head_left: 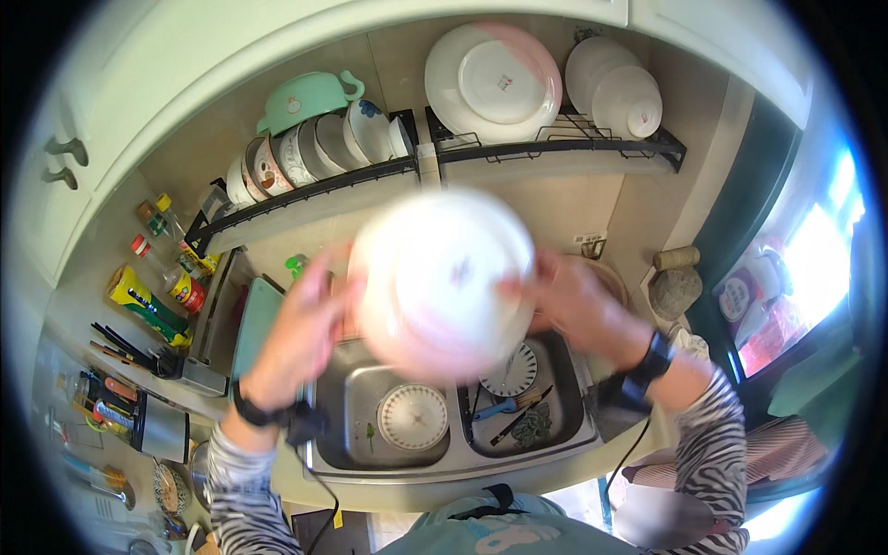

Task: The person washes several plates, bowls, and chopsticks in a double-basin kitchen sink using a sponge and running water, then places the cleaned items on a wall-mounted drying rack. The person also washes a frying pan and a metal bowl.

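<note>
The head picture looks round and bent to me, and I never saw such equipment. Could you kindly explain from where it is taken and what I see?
No robot here: these are a person's own bare hands. A wide fisheye camera, worn on the head, looks down at them; that is why straight edges bend. The left hand and the right hand hold a white-and-pink dish between them, one at each side; it is blurred, so I cannot tell whether it is a plate or a shallow bowl. Below it in the picture is a metal sink. A patterned dish lies in its left half; a dark-marked dish and a blue-handled brush lie in its right half. Farther up, the left black rack carries bowls and the right black rack carries plates.
</note>
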`<state>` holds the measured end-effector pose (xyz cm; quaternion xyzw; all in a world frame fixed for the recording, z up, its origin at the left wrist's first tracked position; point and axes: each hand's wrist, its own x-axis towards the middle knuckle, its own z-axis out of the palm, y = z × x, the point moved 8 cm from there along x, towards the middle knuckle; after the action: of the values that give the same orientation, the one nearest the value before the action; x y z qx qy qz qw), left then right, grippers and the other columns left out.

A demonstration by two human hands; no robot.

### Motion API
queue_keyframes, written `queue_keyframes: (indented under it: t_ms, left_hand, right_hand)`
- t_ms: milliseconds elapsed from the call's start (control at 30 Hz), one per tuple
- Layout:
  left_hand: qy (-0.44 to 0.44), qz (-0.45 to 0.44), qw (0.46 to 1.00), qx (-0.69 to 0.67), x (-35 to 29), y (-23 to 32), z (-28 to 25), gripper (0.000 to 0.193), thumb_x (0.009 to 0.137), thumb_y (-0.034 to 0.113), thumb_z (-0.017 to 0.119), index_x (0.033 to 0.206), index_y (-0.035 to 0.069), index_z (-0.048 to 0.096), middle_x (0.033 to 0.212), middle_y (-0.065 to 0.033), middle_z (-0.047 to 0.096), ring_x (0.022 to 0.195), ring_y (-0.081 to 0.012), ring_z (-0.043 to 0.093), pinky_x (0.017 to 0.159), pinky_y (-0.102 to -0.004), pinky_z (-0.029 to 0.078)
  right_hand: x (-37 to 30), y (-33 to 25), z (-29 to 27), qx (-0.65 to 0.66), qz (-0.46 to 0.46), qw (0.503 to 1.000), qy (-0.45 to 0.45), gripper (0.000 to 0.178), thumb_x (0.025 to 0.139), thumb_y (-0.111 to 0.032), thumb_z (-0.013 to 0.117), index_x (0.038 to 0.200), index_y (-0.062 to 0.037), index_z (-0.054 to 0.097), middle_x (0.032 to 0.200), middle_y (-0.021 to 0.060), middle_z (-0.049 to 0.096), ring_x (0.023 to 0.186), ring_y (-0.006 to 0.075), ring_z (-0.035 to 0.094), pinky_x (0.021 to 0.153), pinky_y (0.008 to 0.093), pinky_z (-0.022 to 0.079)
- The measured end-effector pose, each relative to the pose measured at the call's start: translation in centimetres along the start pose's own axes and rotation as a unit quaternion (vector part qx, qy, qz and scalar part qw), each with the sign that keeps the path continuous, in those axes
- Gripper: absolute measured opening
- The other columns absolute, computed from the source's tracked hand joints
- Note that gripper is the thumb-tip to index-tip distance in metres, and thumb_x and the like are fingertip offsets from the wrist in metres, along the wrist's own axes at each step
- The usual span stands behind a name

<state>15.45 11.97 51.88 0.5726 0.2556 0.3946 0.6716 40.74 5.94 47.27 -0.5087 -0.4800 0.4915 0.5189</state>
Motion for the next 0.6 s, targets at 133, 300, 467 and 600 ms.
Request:
queue_keyframes:
  t_ms: [133, 300, 467, 600]
  left_hand:
    - [-0.064, 0.100, 0.991, 0.062, 11.6, 7.7, 4.9, 0.057, 0.084, 0.019, 0.070, 0.128, -0.002, 0.040, 0.111, -0.0112, 0.058, 0.098, -0.0164, 0.061, 0.081, -0.0275, 0.054]
    - [0.003, 0.112, 0.985, 0.130, 20.8, 10.6, 7.2, 0.041, 0.082, 0.020, 0.072, 0.114, 0.000, 0.056, 0.103, -0.0080, 0.062, 0.093, -0.0144, 0.060, 0.079, -0.0269, 0.051]
    - [-0.002, 0.160, 0.977, 0.139, 25.2, 11.0, 7.7, 0.030, 0.084, 0.023, 0.069, 0.106, 0.004, 0.062, 0.098, -0.0054, 0.063, 0.091, -0.0136, 0.060, 0.079, -0.0265, 0.049]
    - [0.025, 0.197, 0.960, 0.197, 27.4, 11.1, 6.6, 0.030, 0.083, 0.021, 0.070, 0.106, 0.003, 0.063, 0.101, -0.0072, 0.064, 0.091, -0.0162, 0.060, 0.082, -0.0297, 0.047]
  right_hand:
    - [5.6, -11.9, -6.1, -0.090, -0.107, 0.985, 0.105, 0.050, 0.076, -0.033, 0.077, 0.107, 0.0016, 0.061, 0.095, 0.0117, 0.067, 0.079, 0.0187, 0.068, 0.062, 0.0312, 0.056]
    - [10.4, -17.4, -11.7, -0.159, -0.096, 0.962, 0.199, 0.051, 0.074, -0.035, 0.079, 0.102, 0.0054, 0.063, 0.097, 0.0122, 0.066, 0.079, 0.0193, 0.066, 0.068, 0.0317, 0.055]
    - [14.1, -18.0, -14.0, -0.156, -0.116, 0.959, 0.206, 0.049, 0.076, -0.037, 0.077, 0.101, 0.0033, 0.062, 0.092, 0.0079, 0.062, 0.080, 0.0177, 0.062, 0.073, 0.0318, 0.052]
    - [15.5, -17.7, -13.9, -0.124, -0.140, 0.964, 0.191, 0.051, 0.078, -0.035, 0.076, 0.105, 0.0047, 0.059, 0.098, 0.0088, 0.061, 0.088, 0.0195, 0.062, 0.077, 0.0328, 0.052]
